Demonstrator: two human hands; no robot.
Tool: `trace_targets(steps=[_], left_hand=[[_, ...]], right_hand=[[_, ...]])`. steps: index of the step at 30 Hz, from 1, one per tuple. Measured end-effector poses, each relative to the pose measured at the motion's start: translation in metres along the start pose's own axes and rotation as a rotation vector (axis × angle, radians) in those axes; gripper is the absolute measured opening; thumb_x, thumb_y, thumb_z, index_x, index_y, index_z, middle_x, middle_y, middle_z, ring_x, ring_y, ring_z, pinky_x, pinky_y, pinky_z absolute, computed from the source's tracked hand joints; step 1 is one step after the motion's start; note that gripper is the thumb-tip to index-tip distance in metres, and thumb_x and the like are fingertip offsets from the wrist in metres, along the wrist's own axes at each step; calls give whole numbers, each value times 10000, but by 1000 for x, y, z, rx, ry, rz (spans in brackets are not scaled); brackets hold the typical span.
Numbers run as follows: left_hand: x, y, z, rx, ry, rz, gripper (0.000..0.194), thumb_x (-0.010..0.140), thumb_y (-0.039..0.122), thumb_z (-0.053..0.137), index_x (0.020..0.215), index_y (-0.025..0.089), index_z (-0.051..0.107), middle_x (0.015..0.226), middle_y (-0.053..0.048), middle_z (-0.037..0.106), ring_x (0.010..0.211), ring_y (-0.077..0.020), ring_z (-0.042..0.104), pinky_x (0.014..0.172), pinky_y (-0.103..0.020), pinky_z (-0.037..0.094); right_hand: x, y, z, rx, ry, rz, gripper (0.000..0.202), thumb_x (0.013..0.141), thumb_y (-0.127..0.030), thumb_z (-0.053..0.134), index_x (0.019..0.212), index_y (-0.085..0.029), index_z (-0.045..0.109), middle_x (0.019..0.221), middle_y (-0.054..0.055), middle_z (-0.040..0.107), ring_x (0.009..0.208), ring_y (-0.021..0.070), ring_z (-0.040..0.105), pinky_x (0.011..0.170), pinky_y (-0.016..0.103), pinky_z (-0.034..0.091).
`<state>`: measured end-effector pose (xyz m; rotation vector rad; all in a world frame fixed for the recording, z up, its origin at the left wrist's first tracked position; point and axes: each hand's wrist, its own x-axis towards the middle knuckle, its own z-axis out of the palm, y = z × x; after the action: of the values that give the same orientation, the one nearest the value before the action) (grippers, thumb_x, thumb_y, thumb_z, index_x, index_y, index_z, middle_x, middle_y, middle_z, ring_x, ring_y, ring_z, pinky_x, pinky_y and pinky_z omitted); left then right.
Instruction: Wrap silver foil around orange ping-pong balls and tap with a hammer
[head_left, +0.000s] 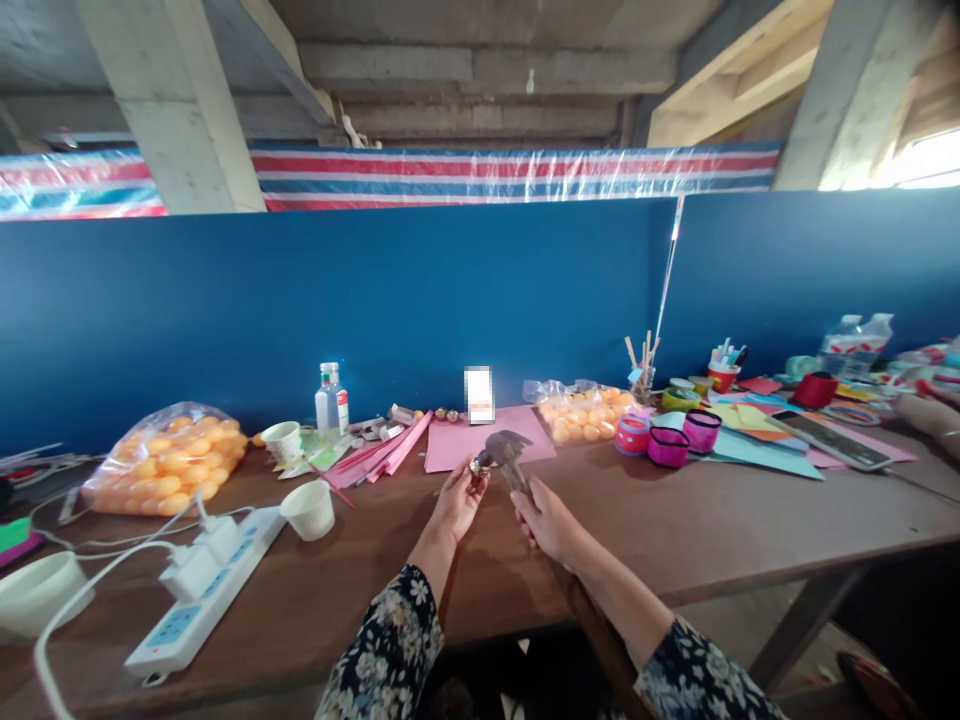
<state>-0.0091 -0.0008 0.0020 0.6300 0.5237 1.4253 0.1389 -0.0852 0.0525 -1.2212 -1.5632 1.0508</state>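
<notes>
My left hand (457, 503) pinches a small shiny round metal piece (478, 467), much like a little bell, above the brown table. Wrapped round the handle of a claw hammer (508, 446) is my right hand (546, 520). The hammer's head is right beside the metal piece; whether they touch I cannot tell. Its wooden handle runs down toward the table's front edge. Just beyond both hands lies a sheet of pink paper (442, 455). Two small round metal pieces (448, 414) sit at its far left edge.
To the left are a bag of orange balls (169, 465), a power strip (217, 590) with cords, and a white cup (308, 510). Another ball bag (585, 415), pink bands (667, 446), coloured papers (765, 450) and a phone (832, 442) lie right. A blue partition (450, 290) stands behind.
</notes>
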Motion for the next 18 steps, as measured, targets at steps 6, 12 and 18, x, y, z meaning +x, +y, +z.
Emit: trace_targets(steps=[6, 12, 18], left_hand=[[0, 1, -1, -27, -12, 14, 191, 687, 175, 618, 876, 146, 620, 831, -48, 657, 762, -113, 606, 802, -260, 455], [-1, 0, -1, 12, -33, 11, 287, 672, 146, 624, 957, 158, 596, 825, -53, 659, 749, -137, 621, 767, -279, 477], [-2, 3, 2, -12, 7, 12, 259, 689, 161, 608, 948, 149, 597, 875, -63, 656, 786, -142, 621, 796, -277, 474]], right_hand=[[-1, -1, -3, 17, 34, -30, 222, 792, -408, 371, 713, -208, 316, 563, -66, 414, 382, 47, 379, 316, 146, 320], [-2, 2, 1, 16, 0, 19, 210, 778, -397, 382, 714, -208, 315, 570, -67, 430, 374, 43, 382, 303, 136, 300], [-2, 0, 3, 62, 26, 12, 223, 781, -415, 365, 720, -206, 315, 569, -67, 419, 380, 44, 382, 301, 134, 294]])
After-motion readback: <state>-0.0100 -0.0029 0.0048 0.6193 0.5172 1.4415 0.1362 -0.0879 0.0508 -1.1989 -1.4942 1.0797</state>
